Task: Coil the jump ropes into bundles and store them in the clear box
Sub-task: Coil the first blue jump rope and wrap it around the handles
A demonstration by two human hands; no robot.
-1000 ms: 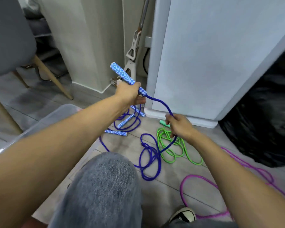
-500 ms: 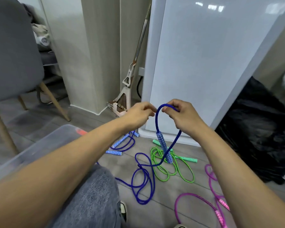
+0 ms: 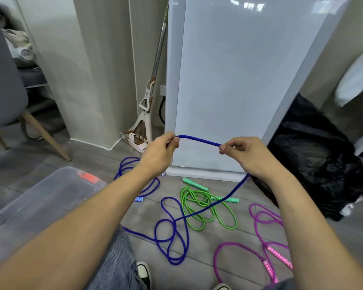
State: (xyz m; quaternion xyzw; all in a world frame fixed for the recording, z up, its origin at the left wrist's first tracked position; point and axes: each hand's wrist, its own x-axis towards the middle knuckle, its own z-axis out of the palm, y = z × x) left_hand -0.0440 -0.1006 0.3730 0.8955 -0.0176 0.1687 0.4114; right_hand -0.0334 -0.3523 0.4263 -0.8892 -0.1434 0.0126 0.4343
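Coach: Hands have parted, haven't they?

Trainee: Yes. Half a second ago they were nearly touching. The dark blue braided jump rope (image 3: 199, 140) arched in a tight loop between them, and its patterned handle dangled beneath. Now the left hand (image 3: 161, 152) and the right hand (image 3: 246, 154) are drawn apart. Each pinches the cord between thumb and curled fingers, with a short span stretched between them.

Coach: And for the job?

Trainee: I'd judge a first length is being measured out for a coil. No bundle is formed yet. The rest of the rope drops from under the right hand, crosses the bright green jump rope (image 3: 187, 204) and lies in loose loops on the grey plank floor (image 3: 82, 155). The clear plastic box (image 3: 50, 195) with an orange latch sits at lower left, beside the left forearm. No rope shows through the part I can see.

Coach: What escapes you?

Trainee: The dangling handle is out of view, probably behind the left hand or forearm. That arm also covers part of a second blue rope (image 3: 132, 158). The box is cut by the frame edge and the arm, so I cannot tell whether its lid is on. The magenta jump rope (image 3: 279, 256) with pink handles runs under the right forearm.
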